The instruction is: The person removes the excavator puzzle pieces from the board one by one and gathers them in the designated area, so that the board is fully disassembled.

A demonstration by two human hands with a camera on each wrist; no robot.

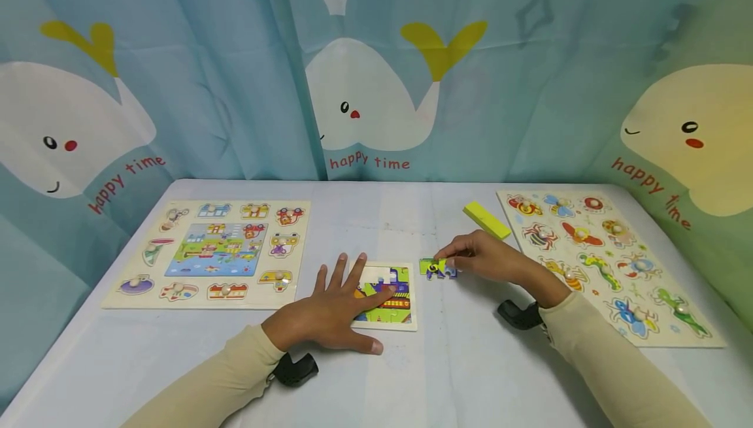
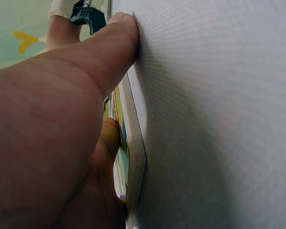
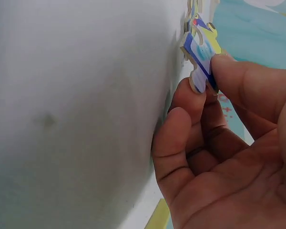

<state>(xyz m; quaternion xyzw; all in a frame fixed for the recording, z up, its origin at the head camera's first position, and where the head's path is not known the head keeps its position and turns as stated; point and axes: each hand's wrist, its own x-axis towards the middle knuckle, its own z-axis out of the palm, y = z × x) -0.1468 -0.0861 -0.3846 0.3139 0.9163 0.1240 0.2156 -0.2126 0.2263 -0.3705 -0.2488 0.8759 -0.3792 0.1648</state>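
Observation:
My left hand (image 1: 329,317) lies spread over a small wooden jigsaw tray (image 1: 414,304), fingers straight across its left part. Its thumb touches the table just below the tray's front edge. Colourful pieces fill the tray's lower and right parts, while a pale bare patch shows near the top; my hand hides the left. To the right of the tray, my right hand (image 1: 481,258) pinches a jigsaw piece (image 3: 202,50) between thumb and fingers, printed blue, white and yellow. More green and blue pieces (image 1: 432,268) lie close against it; how many is unclear.
A yellow-green block (image 1: 487,219) lies behind my right hand. On the left is a knob puzzle board (image 1: 302,232) with vehicles; on the right, an insect knob board (image 1: 588,261). A blue whale-print curtain (image 1: 376,16) hangs behind the table.

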